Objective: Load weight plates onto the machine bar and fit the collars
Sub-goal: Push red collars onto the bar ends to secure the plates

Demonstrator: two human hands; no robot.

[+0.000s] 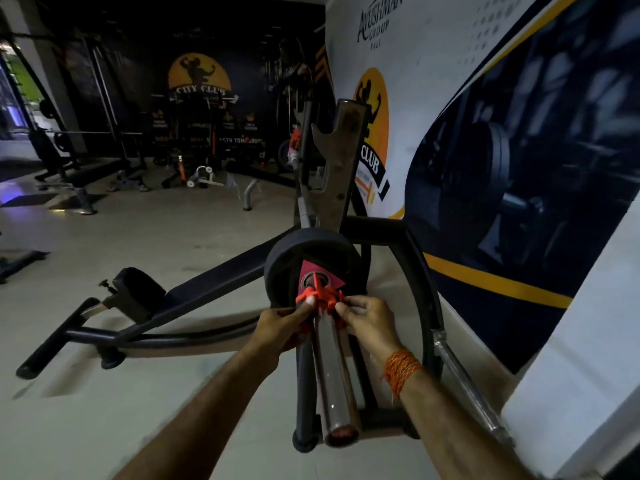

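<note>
Where both hands pinch the collar (319,295); plate (291,258) just behind

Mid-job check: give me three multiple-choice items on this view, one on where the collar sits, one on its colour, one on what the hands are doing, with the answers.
1. Where is the collar?
A. On the bar sleeve, near the weight plate
B. Lying on the floor
C. At the sleeve's open end

2. What colour is the collar?
A. Blue
B. Orange-red
C. Silver

3. What are the hands doing?
A. Both hang free of the bar
B. Only the left hand touches the collar
C. Both grip the collar, one at each side

Answers:
1 A: the collar rings the sleeve just in front of the plate, far from the open end.
2 B: it shows bright orange-red against the chrome sleeve.
3 C: the left hand and the right hand each pinch a side of it.
</note>
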